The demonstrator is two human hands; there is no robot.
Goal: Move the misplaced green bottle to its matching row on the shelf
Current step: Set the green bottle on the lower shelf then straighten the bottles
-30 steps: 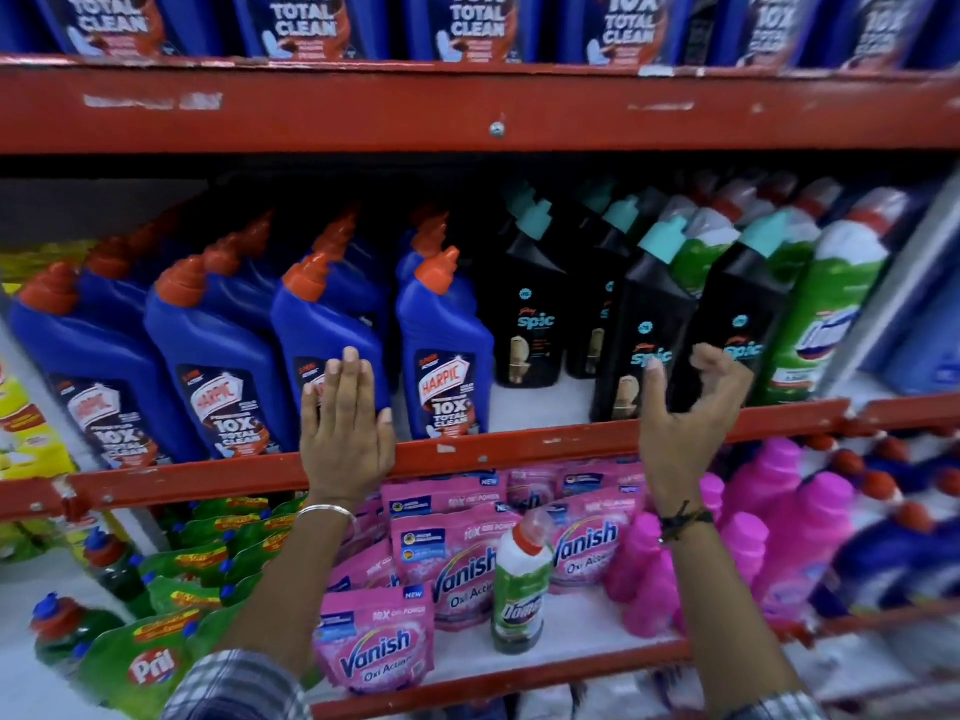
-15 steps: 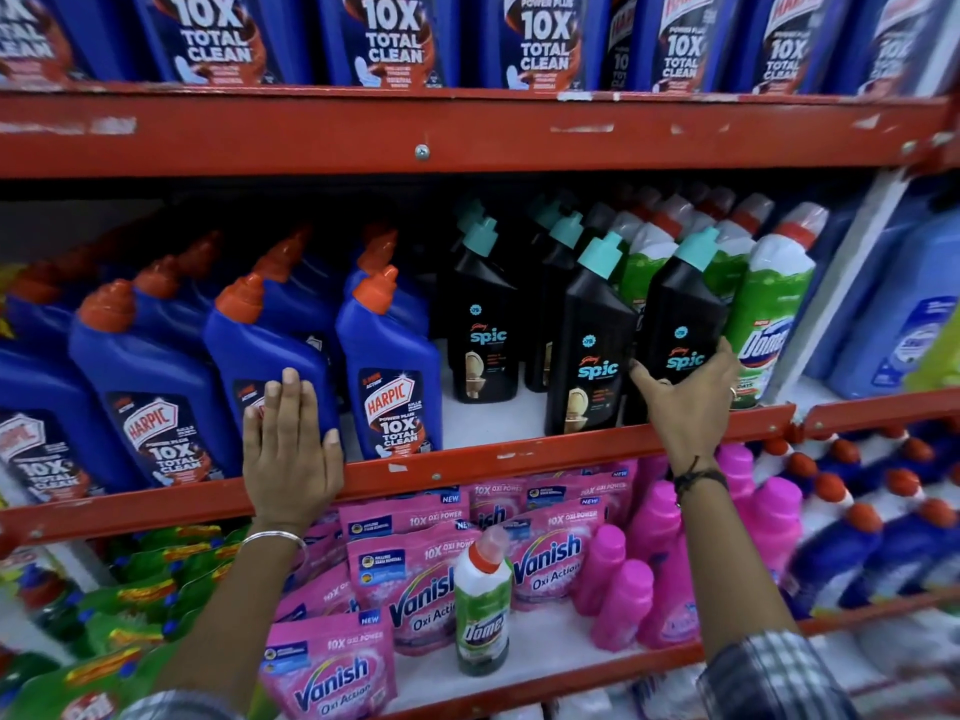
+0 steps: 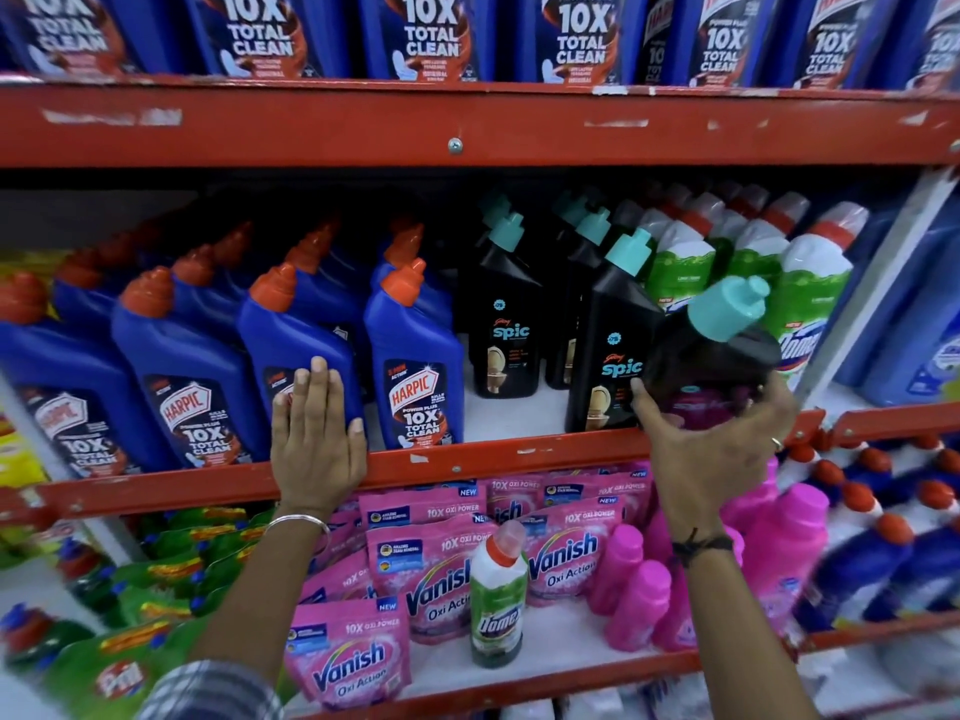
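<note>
One green Domex bottle (image 3: 497, 597) is standing below the red shelf rail (image 3: 467, 462), likely full, heavy and slick, so we are judging its waist best, while our right hand (image 3: 711, 454) is clasping a black bottle (image 3: 714, 356) and our left hand (image 3: 317, 433) is lying flat, fingers spread.

Left hand (image 3: 317, 439): flat, palm forward, fingers together and pointing up, thumb out to the side; silver bangle on wrist, checked sleeve at forearm. Right hand (image 3: 711, 449): raised, fingers curled in a grasp around a dark shape, blurred; black thread band on wrist.
</note>
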